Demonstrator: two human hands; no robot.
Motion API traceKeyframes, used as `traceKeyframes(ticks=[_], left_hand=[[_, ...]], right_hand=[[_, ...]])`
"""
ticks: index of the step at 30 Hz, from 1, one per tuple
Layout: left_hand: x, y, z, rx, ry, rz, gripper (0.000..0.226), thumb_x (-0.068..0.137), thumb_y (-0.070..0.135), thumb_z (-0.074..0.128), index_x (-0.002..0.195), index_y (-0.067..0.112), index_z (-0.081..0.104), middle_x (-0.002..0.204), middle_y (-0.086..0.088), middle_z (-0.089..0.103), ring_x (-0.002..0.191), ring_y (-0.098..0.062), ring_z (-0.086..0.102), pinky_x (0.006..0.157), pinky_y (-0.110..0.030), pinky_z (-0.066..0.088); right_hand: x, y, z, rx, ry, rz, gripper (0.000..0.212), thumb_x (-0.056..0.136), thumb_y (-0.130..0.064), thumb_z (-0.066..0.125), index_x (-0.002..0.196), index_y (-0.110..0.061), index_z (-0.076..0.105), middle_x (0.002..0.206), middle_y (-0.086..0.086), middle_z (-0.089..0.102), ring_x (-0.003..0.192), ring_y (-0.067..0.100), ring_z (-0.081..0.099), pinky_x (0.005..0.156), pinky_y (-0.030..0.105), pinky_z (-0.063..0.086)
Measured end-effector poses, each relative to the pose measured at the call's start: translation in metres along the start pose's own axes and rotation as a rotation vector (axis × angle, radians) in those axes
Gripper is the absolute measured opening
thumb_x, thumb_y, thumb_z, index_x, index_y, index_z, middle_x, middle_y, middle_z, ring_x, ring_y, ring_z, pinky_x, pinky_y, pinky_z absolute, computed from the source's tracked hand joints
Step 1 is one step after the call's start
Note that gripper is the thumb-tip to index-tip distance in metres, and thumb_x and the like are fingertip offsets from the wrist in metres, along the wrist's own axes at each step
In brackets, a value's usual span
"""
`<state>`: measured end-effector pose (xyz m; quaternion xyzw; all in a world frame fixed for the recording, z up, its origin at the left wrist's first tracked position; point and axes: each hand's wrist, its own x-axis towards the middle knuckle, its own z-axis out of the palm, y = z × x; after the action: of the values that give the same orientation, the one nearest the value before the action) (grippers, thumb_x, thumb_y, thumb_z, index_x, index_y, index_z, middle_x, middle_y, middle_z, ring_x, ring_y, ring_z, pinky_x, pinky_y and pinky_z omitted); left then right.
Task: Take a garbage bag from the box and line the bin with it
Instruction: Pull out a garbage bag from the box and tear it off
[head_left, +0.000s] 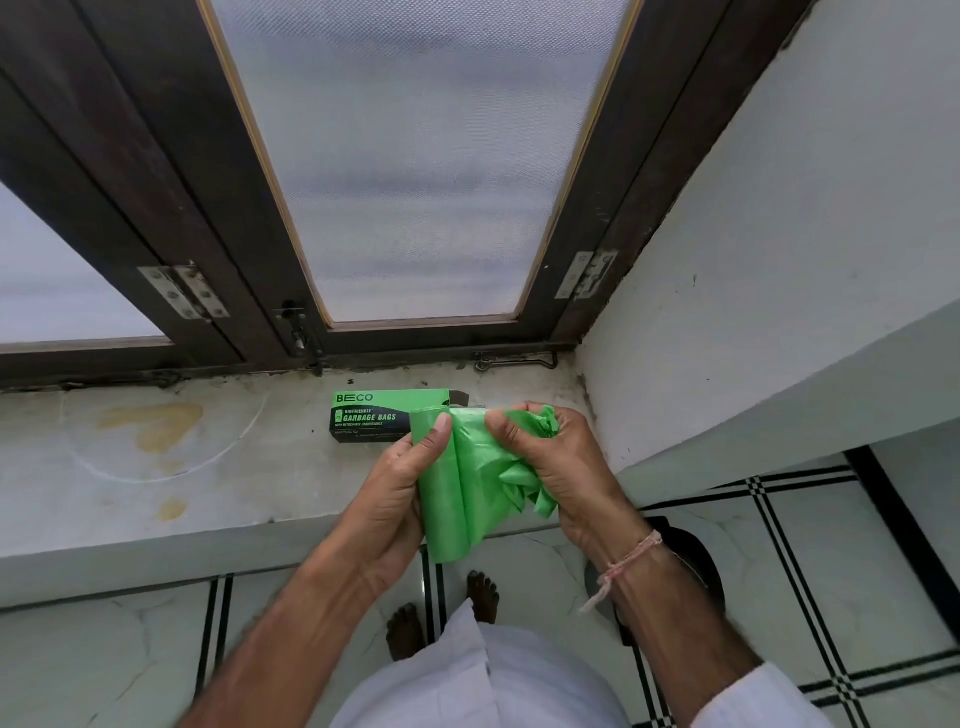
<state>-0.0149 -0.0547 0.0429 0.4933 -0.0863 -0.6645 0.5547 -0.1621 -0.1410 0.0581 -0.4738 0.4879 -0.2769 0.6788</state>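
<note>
Partly hidden, the bin (691, 561) sits behind both hands (395, 499) gripping the bag (467, 493).

A frosted window (415, 171) in a dark wooden frame (171, 208) stands above a stained stone sill (156, 467). Steel hinges (184, 291) sit on the frame. The floor (831, 561) has pale tiles with black lines.

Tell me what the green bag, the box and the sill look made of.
Bag: thin matte plastic film, going by its soft crumpled folds. Box: printed cardboard, judging by crisp edges and an open end flap. Sill: likely polished stone, smooth, stained.
</note>
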Motion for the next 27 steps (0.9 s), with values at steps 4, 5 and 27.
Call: traceKeyframes(ticks=[4, 5, 27], left_hand=[[0.001, 0.001, 0.0, -0.021, 0.008, 0.016, 0.048, 0.093, 0.04, 0.06, 0.127, 0.008, 0.07, 0.125, -0.018, 0.073, 0.116, -0.033, 0.071, 0.098, -0.047, 0.058], [0.001, 0.002, 0.0, -0.021, 0.009, 0.02, 0.047, 0.094, 0.04, 0.06, 0.127, 0.008, 0.07, 0.125, -0.018, 0.073, 0.116, -0.033, 0.07, 0.1, -0.048, 0.056], [-0.001, 0.002, 0.002, -0.019, 0.044, -0.004, 0.048, 0.095, 0.044, 0.058, 0.128, 0.011, 0.07, 0.126, -0.016, 0.073, 0.117, -0.033, 0.07, 0.103, -0.056, 0.052]], right_hand=[[0.009, 0.007, -0.004, -0.008, 0.046, 0.009, 0.017, 0.084, -0.035, 0.077, 0.078, -0.021, 0.069, 0.069, 0.001, 0.069, 0.063, 0.021, 0.065, 0.06, 0.039, 0.056], [0.01, 0.008, -0.006, -0.004, 0.054, 0.017, 0.017, 0.084, -0.036, 0.077, 0.079, -0.022, 0.068, 0.071, 0.002, 0.069, 0.063, 0.022, 0.066, 0.064, 0.043, 0.056], [0.011, 0.006, -0.016, -0.049, 0.001, 0.054, 0.016, 0.091, -0.024, 0.075, 0.079, -0.016, 0.068, 0.073, 0.004, 0.069, 0.069, 0.027, 0.063, 0.068, 0.042, 0.054]])
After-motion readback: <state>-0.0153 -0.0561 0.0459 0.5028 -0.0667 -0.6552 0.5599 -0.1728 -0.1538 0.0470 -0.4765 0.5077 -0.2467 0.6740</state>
